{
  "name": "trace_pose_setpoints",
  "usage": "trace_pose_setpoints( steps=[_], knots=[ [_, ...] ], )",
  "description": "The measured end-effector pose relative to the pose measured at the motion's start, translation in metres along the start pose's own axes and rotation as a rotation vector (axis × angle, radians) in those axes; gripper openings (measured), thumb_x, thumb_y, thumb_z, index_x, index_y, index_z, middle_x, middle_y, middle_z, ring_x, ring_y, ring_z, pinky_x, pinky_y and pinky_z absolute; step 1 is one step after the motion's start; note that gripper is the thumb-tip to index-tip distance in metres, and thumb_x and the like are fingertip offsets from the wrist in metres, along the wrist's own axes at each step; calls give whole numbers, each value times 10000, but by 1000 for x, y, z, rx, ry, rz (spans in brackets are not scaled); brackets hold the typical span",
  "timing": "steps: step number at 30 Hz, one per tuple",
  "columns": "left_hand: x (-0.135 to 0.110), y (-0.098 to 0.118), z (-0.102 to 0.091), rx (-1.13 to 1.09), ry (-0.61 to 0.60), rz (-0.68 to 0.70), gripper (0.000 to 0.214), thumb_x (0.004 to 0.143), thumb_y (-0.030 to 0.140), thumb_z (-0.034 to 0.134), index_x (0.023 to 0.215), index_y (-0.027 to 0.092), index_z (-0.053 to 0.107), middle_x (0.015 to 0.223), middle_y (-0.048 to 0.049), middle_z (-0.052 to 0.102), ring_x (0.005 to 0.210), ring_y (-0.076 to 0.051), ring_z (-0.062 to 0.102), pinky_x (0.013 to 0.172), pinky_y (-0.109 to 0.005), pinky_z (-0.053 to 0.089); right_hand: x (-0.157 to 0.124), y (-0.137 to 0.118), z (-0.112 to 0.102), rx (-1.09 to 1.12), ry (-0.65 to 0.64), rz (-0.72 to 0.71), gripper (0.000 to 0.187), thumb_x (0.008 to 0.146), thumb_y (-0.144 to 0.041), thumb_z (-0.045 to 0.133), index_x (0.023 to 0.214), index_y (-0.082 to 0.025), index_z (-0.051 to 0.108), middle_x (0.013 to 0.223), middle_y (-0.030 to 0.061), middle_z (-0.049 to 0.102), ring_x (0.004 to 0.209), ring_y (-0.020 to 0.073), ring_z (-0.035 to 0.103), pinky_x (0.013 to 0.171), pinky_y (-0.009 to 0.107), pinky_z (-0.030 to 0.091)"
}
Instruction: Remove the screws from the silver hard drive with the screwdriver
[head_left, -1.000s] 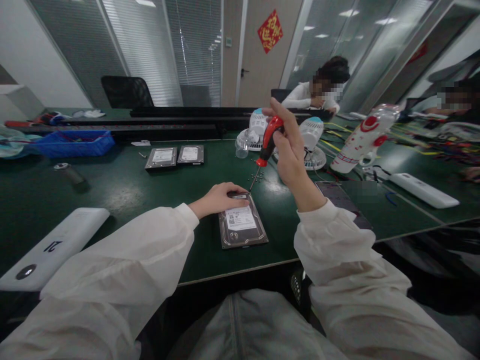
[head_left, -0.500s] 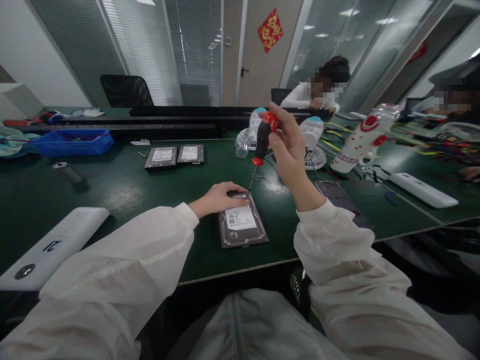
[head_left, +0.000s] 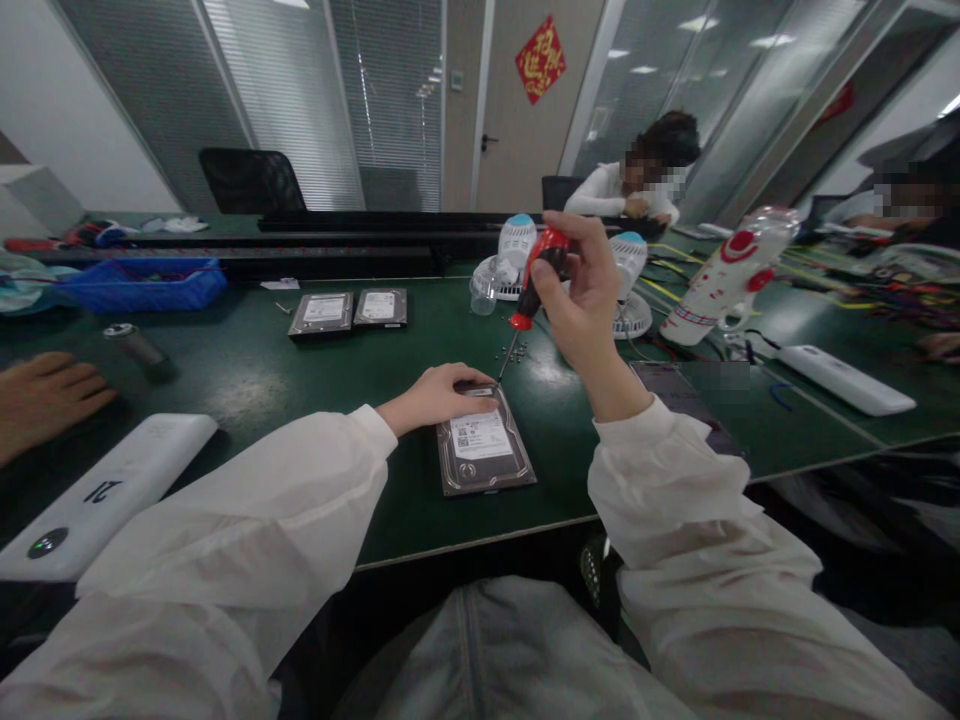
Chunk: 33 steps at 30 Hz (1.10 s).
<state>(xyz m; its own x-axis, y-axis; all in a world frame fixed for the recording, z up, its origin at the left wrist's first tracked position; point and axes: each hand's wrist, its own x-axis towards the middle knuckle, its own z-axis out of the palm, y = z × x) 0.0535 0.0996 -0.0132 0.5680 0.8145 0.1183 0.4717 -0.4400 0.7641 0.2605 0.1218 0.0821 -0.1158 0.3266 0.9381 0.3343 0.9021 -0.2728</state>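
The hard drive [head_left: 491, 462] lies flat, label up, on the green counter [head_left: 450, 528] near its front edge. The left hand [head_left: 431, 398] rests across the drive's far end and covers part of it; whether that grip pinches the edge, I cannot tell. The right hand's [head_left: 589, 300] grip pinches the red and black handle of a screwdriver [head_left: 527, 296], which leans with its tip at the drive's far right corner.

Just beyond the tip are scattered screws [head_left: 517, 352], and behind them a clear cup [head_left: 484, 296]. Two white fans [head_left: 516, 242] stand behind the right hand, which hides part of the right-hand one. Farther right are a white and red bottle [head_left: 724, 280] and a white power bank [head_left: 847, 380]; a dark flat panel [head_left: 682, 395] lies next to the right sleeve.

To the left, two more drives [head_left: 324, 315] sit side by side, well apart from the work, with a metal cylinder [head_left: 139, 347] and a blue tray [head_left: 146, 287] beyond. Another person's hand [head_left: 49, 398] reaches in at the left edge, near a second power bank [head_left: 112, 495].
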Motion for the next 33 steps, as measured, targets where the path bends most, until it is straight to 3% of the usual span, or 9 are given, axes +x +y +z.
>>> trace_pose_setpoints(
  steps=[4, 9, 11, 19, 24, 30, 33],
  knots=[
    [1, -1, 1, -2, 4, -3, 534, 775, 597, 706, 1204, 278, 714, 1188, -49, 695, 1079, -254, 656, 947, -387, 522, 1, 0, 0, -81, 47, -21, 433, 819, -562, 672, 1170, -320, 601, 1108, 25, 590, 1043, 232, 601, 991, 517, 521],
    [0, 1, 0, 0, 3, -6, 536, 776, 597, 704, 1202, 271, 714, 1199, -52, 691, 1089, -255, 651, 946, -385, 522, 0, -5, -2, 8, -25, 2, 400, 954, -570, 437, 1281, -386, 576, 1292, 5, 619, 1249, 230, 564, 1099, 475, 470],
    [-1, 2, -1, 0, -1, -9, 541, 777, 599, 703, 1205, 268, 713, 1198, -54, 689, 1084, -254, 653, 942, -384, 523, -1, -4, -2, 40, -47, 32, 422, 973, -569, 385, 1326, -398, 541, 1291, -12, 646, 1224, 226, 593, 1089, 484, 478],
    [-2, 4, -2, -6, -11, -14, 555, 780, 614, 692, 1218, 275, 705, 1213, -53, 682, 1088, -255, 653, 929, -380, 530, 1, -7, -3, -139, 60, 3, 362, 884, -563, 584, 1191, -375, 618, 1144, 16, 652, 1095, 243, 610, 1029, 490, 516],
    [-2, 5, -2, 4, -12, -13, 556, 778, 610, 695, 1215, 267, 708, 1207, -58, 686, 1086, -256, 653, 944, -380, 522, 2, -5, -3, -76, -4, 16, 517, 934, -676, 352, 1312, -397, 568, 1235, 7, 645, 1222, 255, 585, 1101, 521, 472],
    [-2, 3, -1, 15, 0, -9, 536, 783, 590, 696, 1208, 264, 712, 1204, -57, 692, 1086, -258, 653, 960, -384, 512, 2, -3, -1, -113, 67, 31, 465, 870, -608, 574, 1260, -355, 597, 1083, 28, 654, 1042, 252, 626, 1003, 541, 519],
    [-1, 3, -1, 19, 2, -5, 536, 785, 592, 694, 1209, 265, 712, 1201, -57, 693, 1085, -259, 653, 962, -388, 509, 2, -4, -2, -133, 96, -9, 404, 879, -580, 577, 1193, -333, 634, 1084, 29, 647, 1037, 245, 612, 1005, 526, 508]
  ],
)
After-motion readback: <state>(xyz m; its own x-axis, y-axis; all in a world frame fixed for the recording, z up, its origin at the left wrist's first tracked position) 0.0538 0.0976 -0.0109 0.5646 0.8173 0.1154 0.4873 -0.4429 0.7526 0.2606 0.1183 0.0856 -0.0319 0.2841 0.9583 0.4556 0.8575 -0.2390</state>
